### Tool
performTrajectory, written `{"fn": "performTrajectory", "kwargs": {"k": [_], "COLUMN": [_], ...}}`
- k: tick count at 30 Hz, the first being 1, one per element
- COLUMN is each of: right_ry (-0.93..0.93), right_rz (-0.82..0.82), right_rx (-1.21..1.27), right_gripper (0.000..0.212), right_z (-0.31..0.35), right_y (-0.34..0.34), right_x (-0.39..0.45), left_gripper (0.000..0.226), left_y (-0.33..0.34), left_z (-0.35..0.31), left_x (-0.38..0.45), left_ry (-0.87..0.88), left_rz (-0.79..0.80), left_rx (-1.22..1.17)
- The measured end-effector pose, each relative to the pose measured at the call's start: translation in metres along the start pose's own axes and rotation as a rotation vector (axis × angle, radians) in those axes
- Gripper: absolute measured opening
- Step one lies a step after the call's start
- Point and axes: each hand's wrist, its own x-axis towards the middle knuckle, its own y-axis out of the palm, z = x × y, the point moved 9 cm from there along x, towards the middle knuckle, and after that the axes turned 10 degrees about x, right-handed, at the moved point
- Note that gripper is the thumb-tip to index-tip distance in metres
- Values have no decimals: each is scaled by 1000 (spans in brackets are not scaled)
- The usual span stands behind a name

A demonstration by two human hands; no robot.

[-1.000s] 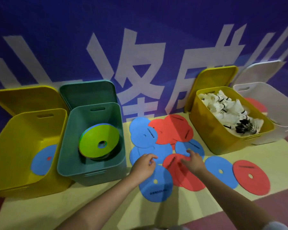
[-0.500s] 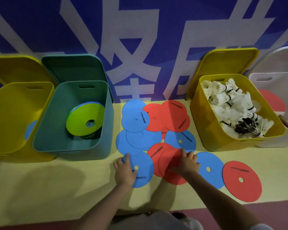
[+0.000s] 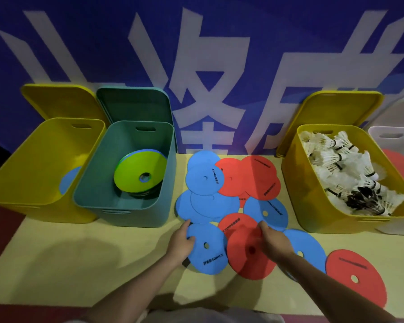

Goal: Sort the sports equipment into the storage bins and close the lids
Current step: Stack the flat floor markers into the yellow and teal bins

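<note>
"SONICE" print on left hand's blue disc

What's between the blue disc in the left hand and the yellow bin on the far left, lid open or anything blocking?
The left hand grips the blue disc. The teal bin stands directly between it and the far-left yellow bin, so the disc must pass over or around it. That bin's lid is up; its opening looks unobstructed.

A sports hall or gym storage corner is showing here. A blue banner wall with large white characters is filling the upper frame. Shuttlecocks are heaping in the yellow bin at right, and flat foam marker discs are lying at centre on a pale yellow floor mat.
</note>
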Motion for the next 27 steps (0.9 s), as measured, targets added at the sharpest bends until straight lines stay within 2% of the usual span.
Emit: {"fn": "performTrajectory", "kwargs": {"k": [3, 6, 12, 15, 19, 27], "right_ry": [-84, -133, 36, 20, -77, -194], "right_rz": [-29, -126, -391, -449, -472, -557], "right_rx": [108, 308, 921, 1156, 1278, 1310], "right_gripper": [29, 37, 35, 32, 32, 32], "right_z": [18, 34, 50, 72, 132, 275], "right_y": [-17, -36, -84, -105, -131, -120], "right_x": [-4, -2, 5, 9, 12, 18], "left_gripper": [49, 43, 42, 43, 42, 40], "left_y": [-16, -34, -91, -130, -197, -345], "left_z": [-11, -25, -75, -102, -111, -53], "left_x": [-3, -2, -8, -17, -28, -31], "left_ry": [8, 27, 158, 254, 336, 362], "left_rz": [-26, -67, -176, -223, -332, -521], "left_rx": [-78, -121, -299, -413, -507, -583]}}
